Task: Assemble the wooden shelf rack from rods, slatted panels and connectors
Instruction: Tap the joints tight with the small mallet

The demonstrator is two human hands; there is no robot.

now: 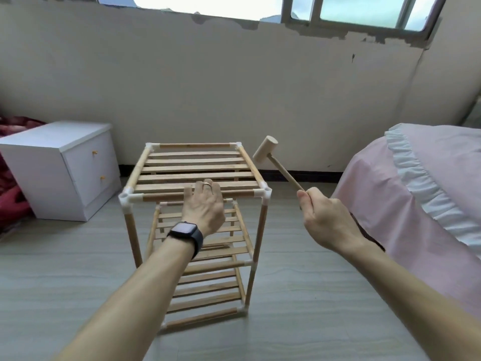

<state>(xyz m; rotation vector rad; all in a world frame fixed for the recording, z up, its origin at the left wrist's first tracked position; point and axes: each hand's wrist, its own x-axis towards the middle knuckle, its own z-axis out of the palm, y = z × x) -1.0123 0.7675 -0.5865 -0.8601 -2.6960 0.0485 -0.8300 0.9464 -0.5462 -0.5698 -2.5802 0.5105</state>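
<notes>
The wooden shelf rack [194, 168] stands upright on the floor, with slatted panels at several levels and white connectors [266, 192] at its corners. My left hand [204, 208] grips the front top rod near its middle, fingers curled over it; a dark watch sits on that wrist. My right hand [325, 218] holds a small wooden mallet [265, 150] by the end of its handle. The mallet's head hangs in the air just right of the rack's back right corner, above the top panel's level.
A white two-drawer cabinet [65, 168] stands left of the rack. A bed with a pink cover and white frill [426, 183] fills the right side. A red blanket [10, 183] lies at the far left. Grey floor [299, 295] surrounds the rack; a wall rises behind.
</notes>
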